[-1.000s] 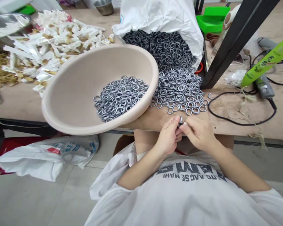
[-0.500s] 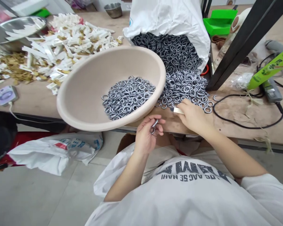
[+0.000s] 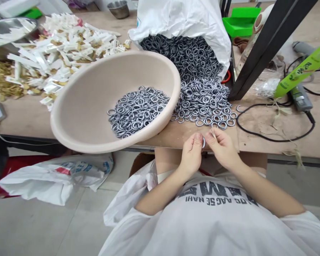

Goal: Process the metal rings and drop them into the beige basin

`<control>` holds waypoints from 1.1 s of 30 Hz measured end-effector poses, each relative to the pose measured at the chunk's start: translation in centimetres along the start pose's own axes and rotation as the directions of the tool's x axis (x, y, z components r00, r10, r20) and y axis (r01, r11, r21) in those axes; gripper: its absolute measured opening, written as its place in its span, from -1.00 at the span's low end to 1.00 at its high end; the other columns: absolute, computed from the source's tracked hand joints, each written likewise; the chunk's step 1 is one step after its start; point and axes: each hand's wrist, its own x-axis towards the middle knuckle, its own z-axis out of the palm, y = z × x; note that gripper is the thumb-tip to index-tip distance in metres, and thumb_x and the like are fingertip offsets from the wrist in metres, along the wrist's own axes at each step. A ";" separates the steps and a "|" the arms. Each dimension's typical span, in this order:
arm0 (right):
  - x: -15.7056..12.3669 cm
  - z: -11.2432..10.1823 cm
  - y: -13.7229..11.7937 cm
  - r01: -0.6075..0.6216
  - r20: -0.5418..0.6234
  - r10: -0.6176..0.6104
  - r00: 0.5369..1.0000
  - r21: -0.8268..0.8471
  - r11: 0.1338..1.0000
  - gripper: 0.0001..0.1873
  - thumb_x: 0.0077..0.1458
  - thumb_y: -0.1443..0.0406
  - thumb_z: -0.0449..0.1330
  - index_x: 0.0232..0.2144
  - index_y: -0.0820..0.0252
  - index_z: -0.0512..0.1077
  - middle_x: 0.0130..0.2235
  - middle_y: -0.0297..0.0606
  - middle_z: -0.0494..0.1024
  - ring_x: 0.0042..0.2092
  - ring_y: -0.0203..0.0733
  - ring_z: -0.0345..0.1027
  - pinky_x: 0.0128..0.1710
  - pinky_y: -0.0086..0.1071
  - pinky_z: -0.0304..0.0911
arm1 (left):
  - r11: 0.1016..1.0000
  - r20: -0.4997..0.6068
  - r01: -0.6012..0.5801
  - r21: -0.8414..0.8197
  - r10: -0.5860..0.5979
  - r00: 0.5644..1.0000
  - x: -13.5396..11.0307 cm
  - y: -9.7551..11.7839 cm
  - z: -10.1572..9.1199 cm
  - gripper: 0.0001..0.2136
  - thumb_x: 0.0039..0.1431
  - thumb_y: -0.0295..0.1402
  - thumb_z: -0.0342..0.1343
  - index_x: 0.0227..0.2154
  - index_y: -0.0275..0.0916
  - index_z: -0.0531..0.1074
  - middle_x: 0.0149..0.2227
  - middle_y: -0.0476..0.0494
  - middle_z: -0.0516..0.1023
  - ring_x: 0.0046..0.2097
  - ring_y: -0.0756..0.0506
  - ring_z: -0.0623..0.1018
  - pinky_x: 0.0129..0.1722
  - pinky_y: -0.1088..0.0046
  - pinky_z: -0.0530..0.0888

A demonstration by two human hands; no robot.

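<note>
My left hand [image 3: 192,153] and my right hand [image 3: 222,147] meet just below the table's front edge. Between their fingertips is one small metal ring [image 3: 203,142], pinched from both sides. My right hand also pinches a small pale piece, too small to name. A heap of metal rings [image 3: 202,99] spills from a white sack [image 3: 181,17] onto the wooden table [image 3: 256,128], just beyond my hands. A tilted beige bowl [image 3: 90,103] to my left overhangs the table edge and holds more rings [image 3: 137,110].
White and tan packets [image 3: 56,46] are piled at the back left beside a steel tray [image 3: 10,26]. A black slanted post [image 3: 266,46], a green tray [image 3: 240,21], a green-labelled tool [image 3: 304,71] and a black cable [image 3: 272,137] lie right. A plastic bag [image 3: 56,176] lies on the floor.
My right hand has drawn back from the ring heap and my left hand has come in from beside the bowl. Both now meet at the table edge on one ring.
</note>
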 end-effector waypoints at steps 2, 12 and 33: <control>0.1 -1.2 -0.2 0.114 0.057 -0.105 0.993 -0.177 0.978 -0.60 0.29 -0.02 0.12 -0.42 0.13 0.27 -0.46 -0.42 0.20 -0.42 -0.30 0.07 -0.40 -0.36 0.03 | 0.996 0.009 0.052 -0.071 -0.051 0.999 0.1 0.0 0.2 -0.49 0.27 0.10 0.06 -0.56 -0.24 0.21 -0.56 0.05 0.17 -0.51 0.06 0.15 -0.51 0.52 0.17; -0.7 -2.5 -1.0 0.364 0.313 -0.227 0.922 -0.506 0.782 -0.55 0.39 0.10 0.01 -0.52 0.15 0.14 -0.51 -0.40 0.22 -0.44 -0.31 0.10 -0.39 -0.34 -0.09 | 0.969 0.019 0.146 -0.199 -0.145 0.989 -0.4 0.3 0.6 -0.49 0.18 0.11 0.16 -0.54 -0.23 0.18 -0.56 0.10 0.09 -0.53 0.09 0.07 -0.57 0.54 0.10; 2.3 -1.4 -1.6 0.048 0.064 -0.033 0.997 -0.245 0.968 -0.75 0.31 0.09 0.13 -0.31 0.14 0.37 -0.41 -0.37 0.35 -0.40 -0.27 0.19 -0.38 -0.37 0.11 | 0.972 -0.033 0.155 -0.179 -0.164 0.986 0.1 2.6 -3.2 -0.61 0.22 0.03 0.17 -0.30 -0.26 0.46 -0.48 -0.02 0.49 -0.58 0.09 0.40 -0.66 0.62 0.22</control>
